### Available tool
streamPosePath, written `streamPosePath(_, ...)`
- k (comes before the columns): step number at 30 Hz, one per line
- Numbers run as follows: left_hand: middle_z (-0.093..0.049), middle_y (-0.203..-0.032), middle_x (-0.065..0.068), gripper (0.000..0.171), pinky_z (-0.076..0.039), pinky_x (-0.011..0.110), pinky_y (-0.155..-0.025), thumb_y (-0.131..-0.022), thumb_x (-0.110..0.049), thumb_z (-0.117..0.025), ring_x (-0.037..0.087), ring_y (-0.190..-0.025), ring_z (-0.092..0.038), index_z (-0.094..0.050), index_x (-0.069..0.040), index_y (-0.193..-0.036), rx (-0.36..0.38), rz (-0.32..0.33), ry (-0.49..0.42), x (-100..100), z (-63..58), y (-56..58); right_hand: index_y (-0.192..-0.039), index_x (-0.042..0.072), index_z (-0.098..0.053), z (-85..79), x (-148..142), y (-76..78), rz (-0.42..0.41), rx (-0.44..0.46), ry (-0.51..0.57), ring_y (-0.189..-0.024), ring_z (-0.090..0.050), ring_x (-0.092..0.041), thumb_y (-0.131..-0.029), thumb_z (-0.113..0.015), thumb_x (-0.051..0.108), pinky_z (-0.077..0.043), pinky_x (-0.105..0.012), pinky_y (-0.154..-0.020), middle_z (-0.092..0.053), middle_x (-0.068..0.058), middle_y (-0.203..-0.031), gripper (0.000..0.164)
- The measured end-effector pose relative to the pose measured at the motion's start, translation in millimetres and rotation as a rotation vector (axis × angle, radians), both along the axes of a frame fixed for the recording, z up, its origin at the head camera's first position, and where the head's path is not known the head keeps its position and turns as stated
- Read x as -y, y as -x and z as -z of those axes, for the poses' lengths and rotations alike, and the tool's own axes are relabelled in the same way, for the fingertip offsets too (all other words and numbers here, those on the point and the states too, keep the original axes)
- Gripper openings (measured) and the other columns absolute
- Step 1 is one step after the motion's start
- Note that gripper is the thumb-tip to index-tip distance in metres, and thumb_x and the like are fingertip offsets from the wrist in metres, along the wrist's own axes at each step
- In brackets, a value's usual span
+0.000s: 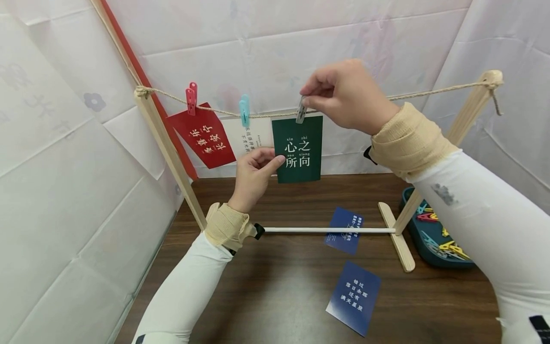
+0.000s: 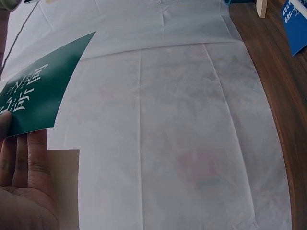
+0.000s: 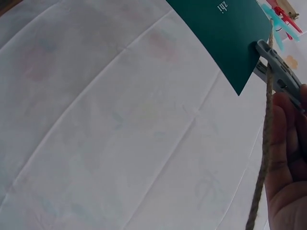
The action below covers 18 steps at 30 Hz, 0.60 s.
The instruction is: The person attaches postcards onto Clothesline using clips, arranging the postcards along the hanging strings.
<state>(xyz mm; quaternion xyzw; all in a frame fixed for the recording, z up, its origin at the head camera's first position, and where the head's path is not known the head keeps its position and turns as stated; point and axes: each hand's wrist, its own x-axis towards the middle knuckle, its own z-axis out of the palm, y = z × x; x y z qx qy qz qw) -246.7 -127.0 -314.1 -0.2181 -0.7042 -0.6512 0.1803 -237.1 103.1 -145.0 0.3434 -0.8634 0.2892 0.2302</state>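
A green card [image 1: 297,149] with white characters hangs upright at the twine [image 1: 266,115]. Its lower left edge is pinched by my left hand [image 1: 253,174], thumb in front and fingers behind. At the card's top edge, my right hand [image 1: 343,93] pinches a grey clothespin [image 1: 301,110] whose jaws straddle the twine and card. The right wrist view shows the grey clothespin [image 3: 278,69] biting the card's corner over the twine. To the left, a white card [image 1: 247,136] hangs from a light blue clothespin [image 1: 244,111], and a red card [image 1: 202,136] from a red clothespin [image 1: 191,99].
Wooden posts [image 1: 169,157] hold the twine at both ends, joined low by a white rod [image 1: 301,230]. Two blue cards [image 1: 354,298] lie on the brown table [image 1: 266,296]. Behind the right post, a dark tray [image 1: 434,255] holds several coloured clothespins.
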Motion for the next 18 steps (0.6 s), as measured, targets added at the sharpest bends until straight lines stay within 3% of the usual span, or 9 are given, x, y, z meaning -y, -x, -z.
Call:
streamPosePath(9,-0.08,-0.105,0.025,0.016,-0.062,0.021,-0.076,-0.099,-0.003,-0.077,0.004,-0.081,-0.072,-0.076,0.009,-0.11,-0.014,-0.007,0.015,0.6,0.3,0.5,-0.112,0.001,-0.08,-4.3,3.3,5.8,-0.016,0.129,-0.05,-0.097,-0.078,-0.028,-0.105,-0.072,0.011,-0.052,-0.01,-0.077,-0.082,-0.018,-0.108,0.015)
streamPosePath(18,-0.08,-0.099,0.022,0.016,-0.059,0.019,-0.071,-0.098,-0.001,-0.078,0.002,-0.078,-0.069,-0.076,0.011,-0.109,-0.025,-0.016,0.011,0.9,1.1,0.2,-0.118,-0.001,-0.079,-6.6,3.3,9.5,-0.034,0.174,-0.108,-0.102,-0.078,-0.028,-0.105,-0.07,0.01,-0.053,-0.012,-0.082,-0.082,-0.018,-0.11,0.02)
